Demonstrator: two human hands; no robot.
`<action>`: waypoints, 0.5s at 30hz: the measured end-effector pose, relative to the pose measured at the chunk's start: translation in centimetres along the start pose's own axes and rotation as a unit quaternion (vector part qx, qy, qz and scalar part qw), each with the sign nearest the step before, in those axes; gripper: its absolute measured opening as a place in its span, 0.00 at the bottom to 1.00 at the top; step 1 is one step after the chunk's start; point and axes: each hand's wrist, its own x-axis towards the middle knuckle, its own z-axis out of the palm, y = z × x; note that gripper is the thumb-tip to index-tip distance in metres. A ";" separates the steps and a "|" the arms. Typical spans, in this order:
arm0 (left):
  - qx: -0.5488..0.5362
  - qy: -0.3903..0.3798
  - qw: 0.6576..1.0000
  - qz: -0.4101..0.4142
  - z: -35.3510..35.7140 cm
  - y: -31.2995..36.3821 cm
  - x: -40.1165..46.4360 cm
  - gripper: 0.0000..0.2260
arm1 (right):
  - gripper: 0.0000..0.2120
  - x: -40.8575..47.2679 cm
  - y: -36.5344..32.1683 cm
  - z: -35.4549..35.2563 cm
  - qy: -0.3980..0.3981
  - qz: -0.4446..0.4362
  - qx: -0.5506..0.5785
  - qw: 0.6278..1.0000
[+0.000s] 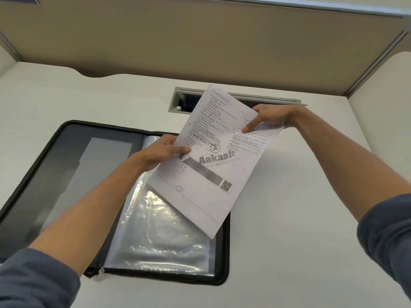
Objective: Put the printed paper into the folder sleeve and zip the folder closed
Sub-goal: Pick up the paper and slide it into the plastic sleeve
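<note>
A black zip folder [66,138] lies open on the white desk, its grey inner cover on the left and clear plastic sleeves [160,236] on the right. I hold the printed paper [213,174] tilted in the air above the sleeves. My left hand [164,152] pinches the sheet's left edge, thumb on top. My right hand [271,117] pinches its upper right edge. The paper's lower corner hangs over the sleeves near the folder's right border. The zip's end [100,272] shows at the folder's near edge.
A grey cable slot [178,101] is set into the desk behind the paper. Beige partition walls [200,45] close off the back and right side. Bare desk surface [300,218] lies to the right of the folder.
</note>
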 end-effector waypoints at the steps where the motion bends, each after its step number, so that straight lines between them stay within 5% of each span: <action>1: -0.002 -0.002 1.000 -0.003 0.0 -0.1 0.0 0.11 | 0.07 0.0 -0.1 0.0 -0.001 0.002 -0.001 1.000; 10: -0.002 0.029 1.000 -0.001 -0.8 0.3 0.5 0.10 | 0.07 0.9 -0.3 -0.9 0.008 -0.006 -0.003 1.000; 12: 0.024 0.155 0.987 0.024 -1.5 0.2 1.0 0.10 | 0.08 0.9 -0.4 -1.8 0.032 -0.019 -0.012 0.999; 15: 0.137 0.371 0.916 0.067 -2.5 -1.2 0.8 0.09 | 0.08 0.5 -0.1 -4.0 0.065 -0.021 -0.011 0.998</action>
